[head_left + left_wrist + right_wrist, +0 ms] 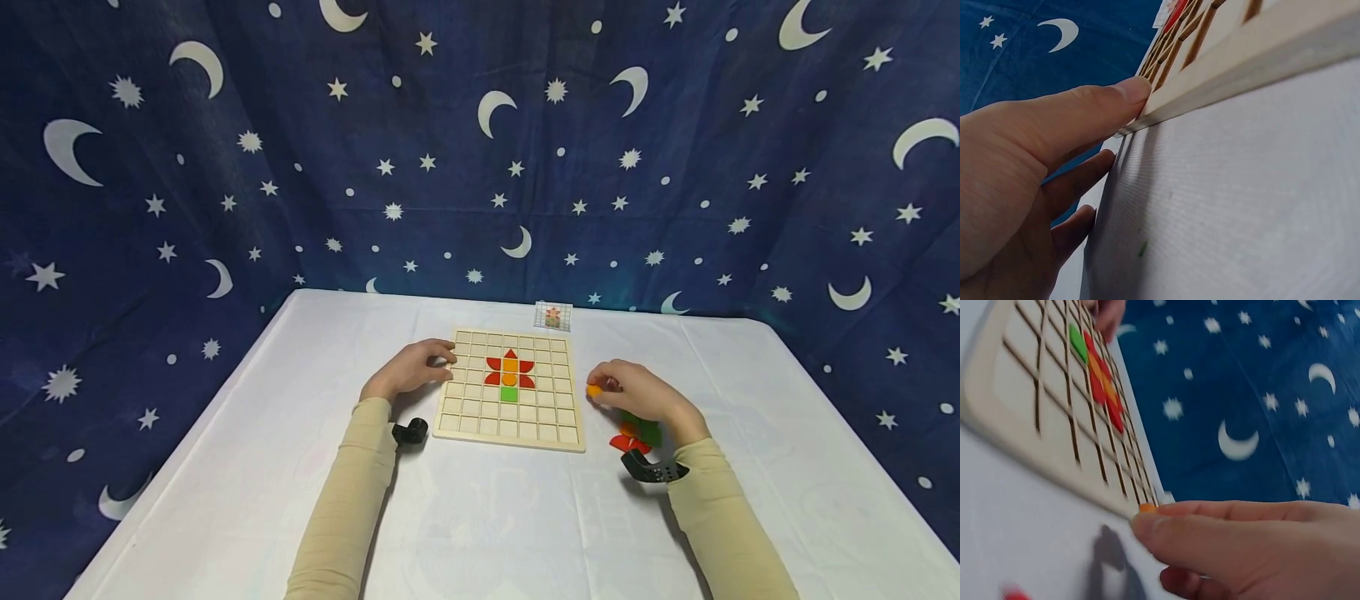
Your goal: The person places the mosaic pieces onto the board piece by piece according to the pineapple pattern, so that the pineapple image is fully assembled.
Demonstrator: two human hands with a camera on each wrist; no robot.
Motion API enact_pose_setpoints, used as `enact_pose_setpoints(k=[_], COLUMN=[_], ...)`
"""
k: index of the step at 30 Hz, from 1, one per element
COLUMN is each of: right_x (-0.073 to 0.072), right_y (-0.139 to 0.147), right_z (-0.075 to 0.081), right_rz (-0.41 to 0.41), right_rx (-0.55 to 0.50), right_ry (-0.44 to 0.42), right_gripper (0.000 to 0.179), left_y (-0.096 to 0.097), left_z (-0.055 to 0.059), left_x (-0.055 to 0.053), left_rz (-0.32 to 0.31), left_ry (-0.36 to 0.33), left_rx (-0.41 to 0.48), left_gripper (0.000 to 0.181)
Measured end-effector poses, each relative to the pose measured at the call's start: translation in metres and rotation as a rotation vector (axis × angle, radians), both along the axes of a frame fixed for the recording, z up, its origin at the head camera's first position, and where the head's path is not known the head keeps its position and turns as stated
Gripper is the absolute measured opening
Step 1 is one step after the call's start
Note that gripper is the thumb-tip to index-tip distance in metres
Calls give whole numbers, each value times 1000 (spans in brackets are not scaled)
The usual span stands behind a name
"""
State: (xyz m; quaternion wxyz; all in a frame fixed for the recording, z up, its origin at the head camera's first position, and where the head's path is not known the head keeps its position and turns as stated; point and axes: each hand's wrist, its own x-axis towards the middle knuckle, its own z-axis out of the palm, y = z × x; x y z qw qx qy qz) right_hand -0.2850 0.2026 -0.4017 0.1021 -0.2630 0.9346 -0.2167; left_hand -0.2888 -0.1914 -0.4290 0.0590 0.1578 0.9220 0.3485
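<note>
A wooden grid board (pixel 467 423) lies on the white table. On it, red petal-like pieces (pixel 526 367) and a red triangle (pixel 511 353) surround orange pieces (pixel 510 366), above a green square (pixel 509 394). My left hand (pixel 411 367) rests at the board's left edge, its thumb (pixel 1127 94) touching the rim and the other fingers loosely bent. Just off the board's right side, my right hand (pixel 637 390) pinches a small orange piece (pixel 594 390) between thumb and fingertips. Most of that piece is hidden by the fingers in the right wrist view.
Loose red pieces (pixel 628 444) and green pieces (pixel 649 432) lie under and near the right wrist. A small pattern card (pixel 552 317) sits behind the board. A dark blue curtain (pixel 450 167) with moons and stars hangs past the table's back edge.
</note>
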Motion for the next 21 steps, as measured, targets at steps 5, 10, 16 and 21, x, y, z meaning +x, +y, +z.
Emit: enact_pose_setpoints(k=[5,10,16,21], right_x=[7,12,12,10], right_y=[-32,-65,-100,-122], right_z=[2,1,-3,-5], right_rz=[64,173,246,236], right_rx=[-63,-82,-63,-38], right_ry=[34,85,152,174], right_gripper=[24,26,24,23], left_y=[0,0,-1,-2], left_z=[1,2,1,1], left_x=[0,0,0,-1], left_rz=[7,12,-2,-10], left_ry=[-13,-14,1,5], left_rx=[7,4,-7,-5], left_gripper=[32,30,31,31])
